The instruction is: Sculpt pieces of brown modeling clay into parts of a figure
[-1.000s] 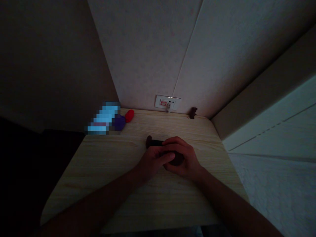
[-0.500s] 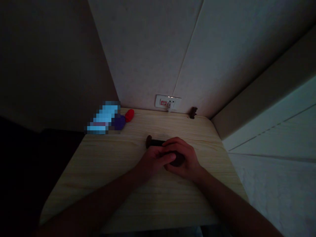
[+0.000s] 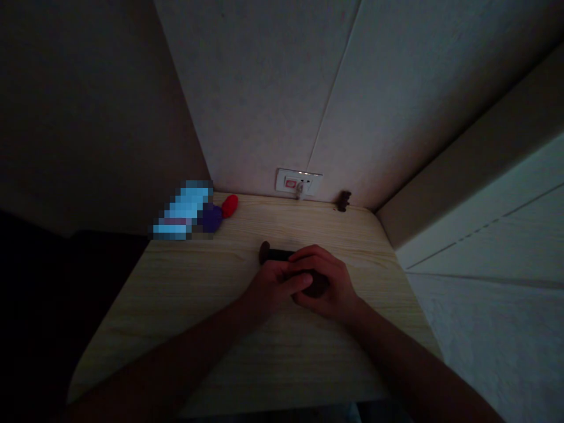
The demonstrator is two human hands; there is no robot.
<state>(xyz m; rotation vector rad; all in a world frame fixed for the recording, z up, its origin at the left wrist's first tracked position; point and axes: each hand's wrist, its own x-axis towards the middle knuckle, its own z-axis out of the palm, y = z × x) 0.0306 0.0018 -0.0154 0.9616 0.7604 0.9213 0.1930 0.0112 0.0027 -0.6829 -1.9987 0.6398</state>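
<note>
Both hands meet over the middle of the table around a dark brown rounded lump point(image 3: 318, 285), whose exact kind I cannot make out in the dim light. My right hand point(image 3: 328, 279) curves around it from the right, fingers bent over its top. My left hand point(image 3: 277, 285) presses against it from the left, thumb lying across its face and the other fingers partly hidden. Just beyond the left fingers lies a black rod-like piece point(image 3: 279, 255) with a brown rounded end point(image 3: 264, 252).
At the back left, a bright, blurred-out screen point(image 3: 183, 211) lies beside a purple lump point(image 3: 211, 218) and a red lump point(image 3: 230, 206). A small dark brown figure point(image 3: 344, 201) stands at the back right. Behind the wooden table point(image 3: 211, 352), a wall socket point(image 3: 298, 183) holds a plug.
Almost nothing differs. The view has shifted very slightly, while both hands keep the same hold on the dark brown lump.
</note>
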